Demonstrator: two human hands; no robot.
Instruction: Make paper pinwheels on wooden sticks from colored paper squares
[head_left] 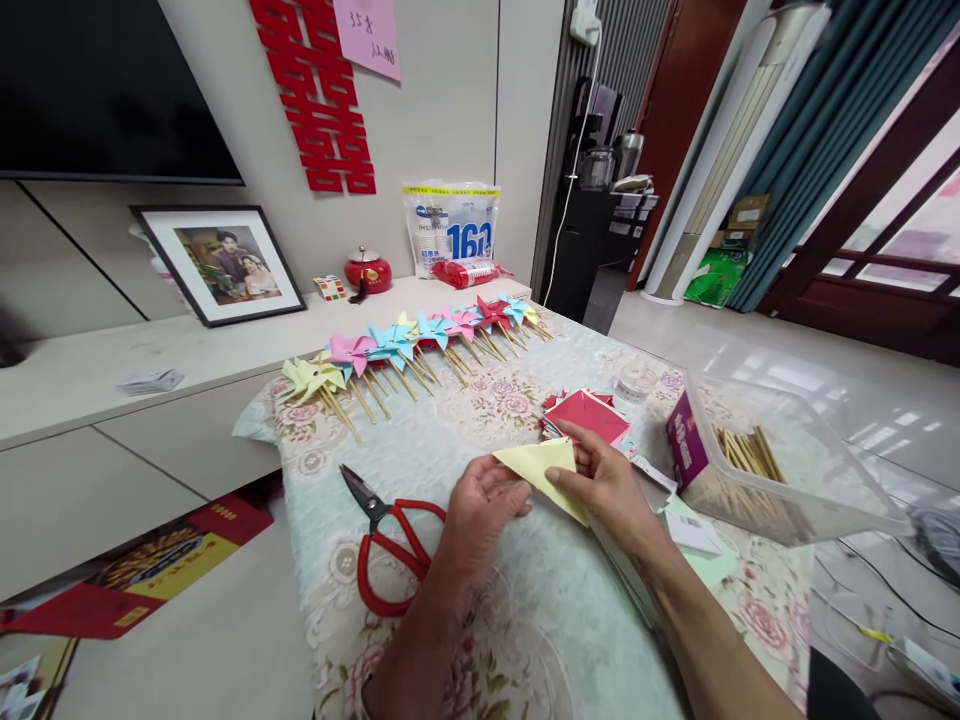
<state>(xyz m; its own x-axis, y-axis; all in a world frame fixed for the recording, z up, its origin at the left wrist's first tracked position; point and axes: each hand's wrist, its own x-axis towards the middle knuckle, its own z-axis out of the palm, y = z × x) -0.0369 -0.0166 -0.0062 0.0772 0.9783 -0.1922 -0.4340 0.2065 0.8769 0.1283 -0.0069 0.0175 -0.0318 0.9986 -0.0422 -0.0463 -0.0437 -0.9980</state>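
Scissors left of folded paper

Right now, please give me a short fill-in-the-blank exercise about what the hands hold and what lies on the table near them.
1. Both hands, left hand and right hand, hold a folded sheet of ____ paper.
2. The scissors beside the left hand have ____ handles.
3. The finished pinwheels lie in a ____ along the table's far edge.
4. The clear plastic box holds wooden ____.

Missing words: yellow; red; row; sticks
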